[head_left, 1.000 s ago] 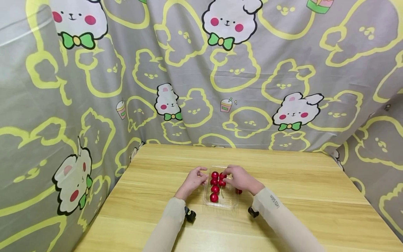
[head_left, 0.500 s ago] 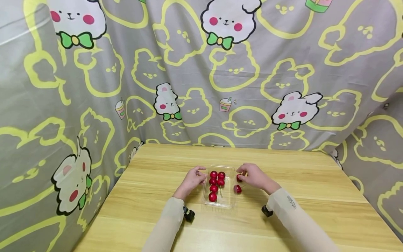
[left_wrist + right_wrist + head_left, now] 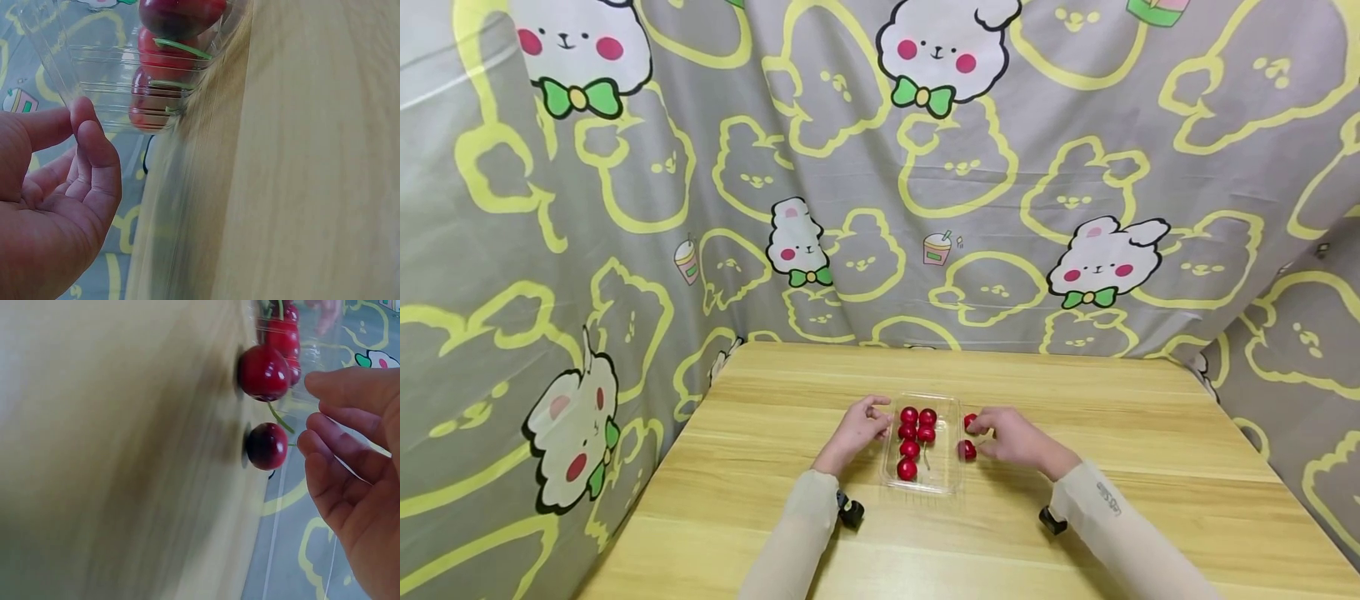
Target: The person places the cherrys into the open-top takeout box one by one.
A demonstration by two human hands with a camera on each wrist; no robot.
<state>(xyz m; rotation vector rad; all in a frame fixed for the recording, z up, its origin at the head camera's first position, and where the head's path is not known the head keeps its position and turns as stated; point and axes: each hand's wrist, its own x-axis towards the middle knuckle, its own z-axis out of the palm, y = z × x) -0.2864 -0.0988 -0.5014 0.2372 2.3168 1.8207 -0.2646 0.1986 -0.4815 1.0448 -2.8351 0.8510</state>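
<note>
My left hand pinches the left rim of a clear plastic box between thumb and forefinger. Inside it, several red cherries sit in two rows, the left row longer than the right. Just right of the box lie two loose cherries on the table, a nearer cherry and a farther cherry. Beside them is my right hand, its thumb and fingers apart with nothing between them. In the right wrist view, a green stem points from the larger cherry toward the fingertips.
The box stands in the middle of a wooden table. Behind and to both sides hangs a grey curtain with yellow outlines and white cartoon animals. A black wrist camera sits on the left wrist, another wrist camera on the right.
My right hand has moved from over the cherries in the box to the loose cherries on the right, then slightly toward the nearer one. The left hand stays at the rim.
</note>
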